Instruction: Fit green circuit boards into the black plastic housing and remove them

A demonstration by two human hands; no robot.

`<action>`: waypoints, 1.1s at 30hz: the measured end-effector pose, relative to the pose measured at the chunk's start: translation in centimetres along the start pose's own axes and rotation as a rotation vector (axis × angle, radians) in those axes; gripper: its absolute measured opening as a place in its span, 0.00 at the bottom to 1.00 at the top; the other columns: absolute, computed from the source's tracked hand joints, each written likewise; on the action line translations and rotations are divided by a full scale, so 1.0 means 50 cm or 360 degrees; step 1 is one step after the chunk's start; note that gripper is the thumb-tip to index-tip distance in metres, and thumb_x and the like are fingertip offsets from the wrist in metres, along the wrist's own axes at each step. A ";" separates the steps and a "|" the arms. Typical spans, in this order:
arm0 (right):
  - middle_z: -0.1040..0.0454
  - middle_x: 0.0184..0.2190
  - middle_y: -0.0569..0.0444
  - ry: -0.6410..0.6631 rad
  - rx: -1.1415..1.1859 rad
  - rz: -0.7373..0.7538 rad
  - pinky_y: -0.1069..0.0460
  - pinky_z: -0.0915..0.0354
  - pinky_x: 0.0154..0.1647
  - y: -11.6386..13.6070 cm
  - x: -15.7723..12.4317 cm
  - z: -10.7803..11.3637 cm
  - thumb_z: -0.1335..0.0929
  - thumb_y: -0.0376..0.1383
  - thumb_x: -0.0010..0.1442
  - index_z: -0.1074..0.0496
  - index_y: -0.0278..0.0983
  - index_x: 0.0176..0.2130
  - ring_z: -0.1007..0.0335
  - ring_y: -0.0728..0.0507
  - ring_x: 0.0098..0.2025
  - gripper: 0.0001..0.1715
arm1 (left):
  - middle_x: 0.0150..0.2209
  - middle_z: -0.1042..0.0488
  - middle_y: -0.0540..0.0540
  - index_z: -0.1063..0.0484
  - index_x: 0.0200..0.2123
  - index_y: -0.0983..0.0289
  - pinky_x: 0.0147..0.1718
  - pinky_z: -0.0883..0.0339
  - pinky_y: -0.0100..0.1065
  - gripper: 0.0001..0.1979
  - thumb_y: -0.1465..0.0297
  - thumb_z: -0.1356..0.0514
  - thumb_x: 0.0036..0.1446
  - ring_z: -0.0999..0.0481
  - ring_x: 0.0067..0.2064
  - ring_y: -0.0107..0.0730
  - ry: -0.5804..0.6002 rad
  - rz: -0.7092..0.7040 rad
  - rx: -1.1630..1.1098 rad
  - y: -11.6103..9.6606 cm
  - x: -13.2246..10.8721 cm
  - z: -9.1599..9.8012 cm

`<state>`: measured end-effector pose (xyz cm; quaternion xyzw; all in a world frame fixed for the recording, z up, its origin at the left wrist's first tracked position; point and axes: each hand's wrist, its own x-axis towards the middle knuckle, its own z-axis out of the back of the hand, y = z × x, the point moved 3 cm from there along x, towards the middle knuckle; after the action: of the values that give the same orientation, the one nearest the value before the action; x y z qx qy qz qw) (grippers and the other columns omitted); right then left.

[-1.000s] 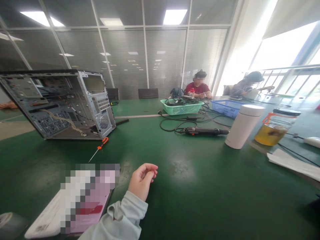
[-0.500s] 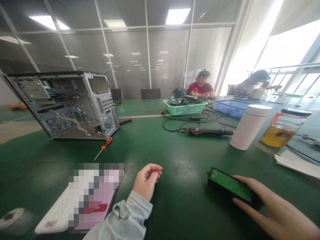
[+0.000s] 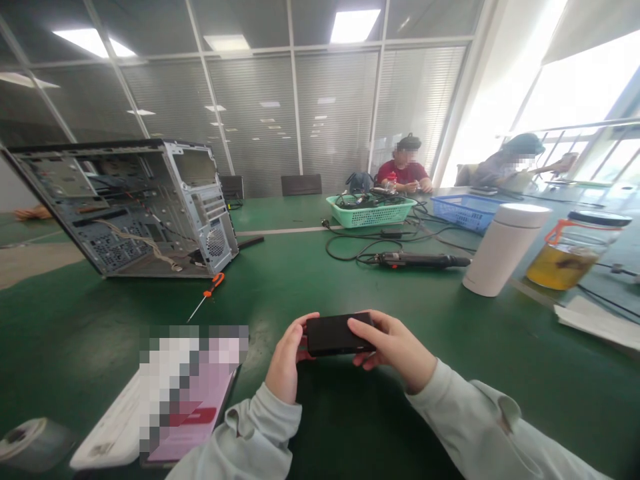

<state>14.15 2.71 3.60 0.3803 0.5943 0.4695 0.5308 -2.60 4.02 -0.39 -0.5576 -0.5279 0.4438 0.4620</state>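
Both hands hold a flat black rectangular device (image 3: 334,335) just above the green table, its plain black side facing up. My right hand (image 3: 393,343) grips the right end, thumb on the top face and fingers beneath. At the left end, my left hand (image 3: 289,357) has its fingers and thumb closed around the edge. The green circuit board side is turned out of sight. To the left lie a pink-screened phone (image 3: 193,427) and a white phone-like slab (image 3: 110,437), partly pixelated.
An open computer case (image 3: 150,207) stands at left, with an orange-handled screwdriver (image 3: 213,287) before it. Behind are an electric screwdriver (image 3: 420,261), a green basket (image 3: 370,215), a blue basket (image 3: 463,215), a white flask (image 3: 505,250) and a tea jar (image 3: 575,253). Two people sit across.
My right hand has brought the device from the right to the middle and turned its green board side away. My left hand has taken hold of its left end.
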 end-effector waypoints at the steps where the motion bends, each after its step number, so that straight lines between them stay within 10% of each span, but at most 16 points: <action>1: 0.34 0.29 0.50 0.0018 0.0151 -0.0147 0.61 0.37 0.16 -0.001 -0.001 -0.002 0.39 0.34 0.67 0.39 0.28 0.46 0.34 0.49 0.21 0.11 | 0.39 0.24 0.58 0.28 0.44 0.64 0.27 0.34 0.30 0.25 0.52 0.45 0.50 0.26 0.36 0.38 -0.0015 -0.0009 0.0009 -0.001 -0.002 0.000; 10: 0.36 0.19 0.50 0.0491 0.0818 -0.1026 0.59 0.36 0.13 -0.034 -0.023 -0.007 0.53 0.50 0.70 0.37 0.28 0.28 0.35 0.47 0.18 0.37 | 0.20 0.31 0.51 0.29 0.24 0.65 0.23 0.38 0.29 0.23 0.50 0.46 0.50 0.32 0.24 0.31 0.0041 -0.0058 0.0239 0.002 -0.007 -0.011; 16: 0.35 0.21 0.49 0.0630 0.0835 -0.0981 0.58 0.36 0.13 -0.028 -0.021 -0.008 0.57 0.51 0.69 0.37 0.30 0.30 0.35 0.46 0.17 0.38 | 0.15 0.34 0.49 0.33 0.19 0.64 0.23 0.39 0.30 0.25 0.49 0.51 0.52 0.34 0.20 0.29 0.0011 0.0026 0.0206 0.016 0.003 -0.007; 23: 0.36 0.29 0.52 -0.0029 0.0054 0.0051 0.59 0.38 0.16 -0.011 -0.006 0.032 0.39 0.39 0.58 0.39 0.33 0.45 0.33 0.46 0.22 0.17 | 0.40 0.26 0.57 0.28 0.42 0.63 0.31 0.35 0.33 0.19 0.59 0.48 0.54 0.28 0.38 0.39 0.0231 -0.0129 0.0521 -0.021 -0.025 -0.024; 28: 0.36 0.38 0.50 -0.0110 -0.0530 0.1179 0.54 0.34 0.32 0.003 -0.031 0.035 0.36 0.39 0.53 0.35 0.34 0.44 0.36 0.44 0.36 0.19 | 0.42 0.27 0.58 0.32 0.45 0.63 0.40 0.34 0.36 0.17 0.65 0.42 0.51 0.28 0.43 0.40 0.0270 -0.0279 0.0638 -0.024 -0.031 -0.030; 33: 0.37 0.41 0.50 -0.0006 -0.0863 0.1514 0.51 0.39 0.45 0.006 -0.042 0.021 0.36 0.35 0.57 0.33 0.35 0.43 0.39 0.44 0.43 0.13 | 0.41 0.25 0.57 0.31 0.38 0.63 0.43 0.34 0.37 0.11 0.72 0.41 0.48 0.27 0.46 0.40 0.0149 -0.0369 0.0609 -0.028 -0.027 -0.031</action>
<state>15.48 0.98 4.47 0.4575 0.2135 0.7935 0.3399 -1.39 2.61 1.27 -0.4153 -0.4726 0.4536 0.6312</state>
